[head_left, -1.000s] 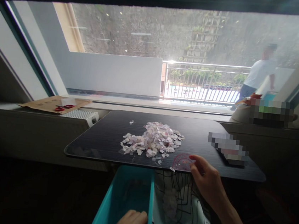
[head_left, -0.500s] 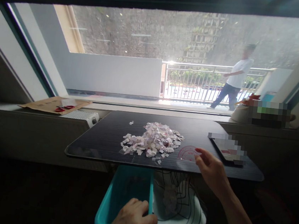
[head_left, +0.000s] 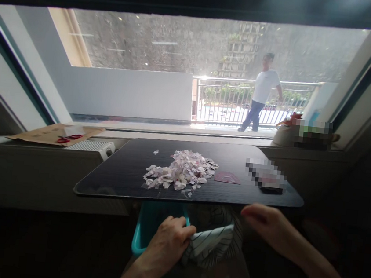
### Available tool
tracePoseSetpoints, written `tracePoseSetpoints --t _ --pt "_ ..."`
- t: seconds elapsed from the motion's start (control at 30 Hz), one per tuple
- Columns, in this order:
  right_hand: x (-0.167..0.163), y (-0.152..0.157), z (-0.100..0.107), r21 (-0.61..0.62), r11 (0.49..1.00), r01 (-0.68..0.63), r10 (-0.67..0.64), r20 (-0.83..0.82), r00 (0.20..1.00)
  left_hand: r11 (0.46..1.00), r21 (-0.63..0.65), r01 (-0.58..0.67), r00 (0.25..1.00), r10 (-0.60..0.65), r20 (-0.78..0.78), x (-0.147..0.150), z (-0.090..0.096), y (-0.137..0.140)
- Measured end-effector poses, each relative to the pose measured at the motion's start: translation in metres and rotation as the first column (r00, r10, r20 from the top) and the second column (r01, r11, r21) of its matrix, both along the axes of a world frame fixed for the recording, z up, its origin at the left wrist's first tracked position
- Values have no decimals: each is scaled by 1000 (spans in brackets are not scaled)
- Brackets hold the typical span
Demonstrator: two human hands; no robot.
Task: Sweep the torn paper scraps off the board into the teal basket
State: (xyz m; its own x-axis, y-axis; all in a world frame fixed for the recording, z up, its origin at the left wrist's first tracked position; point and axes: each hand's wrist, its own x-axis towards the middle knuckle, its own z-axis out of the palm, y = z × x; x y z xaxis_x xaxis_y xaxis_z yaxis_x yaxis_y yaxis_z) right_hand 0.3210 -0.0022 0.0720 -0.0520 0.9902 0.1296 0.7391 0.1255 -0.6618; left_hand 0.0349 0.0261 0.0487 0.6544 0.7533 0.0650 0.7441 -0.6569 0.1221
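Observation:
My left hand [head_left: 174,236] is closed over the right rim of a teal plastic bin [head_left: 139,233], below the front edge of the table. Beside its thumb lies a fold of pale cloth with dark stripes [head_left: 213,240]. My right hand [head_left: 267,225] hovers off the table's front edge, fingers loosely bent, and I see nothing in it. On the dark tabletop [head_left: 111,180] a heap of small paper scraps [head_left: 187,168] spreads across the middle. A translucent reddish protractor [head_left: 228,177] lies flat to the right of the heap.
A blurred flat device [head_left: 269,179] rests at the table's right side. Red-handled scissors [head_left: 69,138] lie on brown paper [head_left: 33,134] on the left ledge. A pot [head_left: 285,136] stands on the sill. Outside the window walks a person [head_left: 264,92].
My right hand has left the protractor and come back past the table edge. My left hand and the bin's rim have shifted up in view, with the striped cloth bunched. The person outside moved left.

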Motion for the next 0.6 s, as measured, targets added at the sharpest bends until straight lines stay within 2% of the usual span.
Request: tracePoseSetpoints --t 0.03,0.1,0.17,0.23,0.27,0.33,0.43,0.6 --pt "-10 -15 -10 -93 990 -102 100 -30 995 1000 2 5 1000 -5 6 -1 -1 0" --pt "-33 -36 -35 -201 950 -239 240 -20 971 1000 2 20 999 -20 28 -4 -3 1" --pt "-52 -45 -60 -264 918 -297 321 52 946 1000 -3 25 999 -25 47 -7 -6 1" --pt "-62 -48 -81 -317 887 -337 371 53 927 1000 -10 30 998 -29 59 -9 -7 0" --pt "-64 -48 -89 -319 887 -334 370 56 928 999 -10 32 997 -31 65 -9 -7 0" --pt "-63 -48 -98 -302 905 -301 335 70 939 999 -9 37 997 -36 71 -9 -7 -1" --pt "-61 -50 -101 -287 925 -251 280 65 958 999 -5 35 997 -34 64 -7 -6 -1" --pt "-82 -50 -108 -253 902 -349 354 -27 935 999 -16 27 998 -26 60 -6 -6 -2"
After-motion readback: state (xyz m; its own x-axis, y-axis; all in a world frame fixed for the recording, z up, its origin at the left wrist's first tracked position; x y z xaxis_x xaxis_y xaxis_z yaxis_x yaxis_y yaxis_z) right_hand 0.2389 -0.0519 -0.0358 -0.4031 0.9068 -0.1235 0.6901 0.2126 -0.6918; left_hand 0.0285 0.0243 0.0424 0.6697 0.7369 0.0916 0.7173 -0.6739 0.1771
